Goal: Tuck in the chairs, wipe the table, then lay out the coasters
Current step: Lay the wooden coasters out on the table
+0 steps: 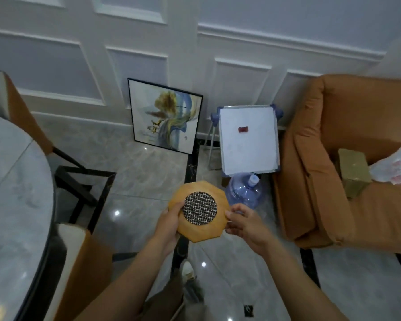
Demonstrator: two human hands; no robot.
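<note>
Left hand [169, 224] and right hand [247, 224] each grip the octagonal mesh-centred coaster [199, 209]

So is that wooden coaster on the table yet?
No: the left hand and right hand hold the coaster over the floor, beside the table.

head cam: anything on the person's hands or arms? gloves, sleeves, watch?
Nothing worn. Left hand and right hand are bare, no gloves, no rings or watch visible. Left forearm and right forearm show no sleeves up to the frame's bottom edge.
</note>
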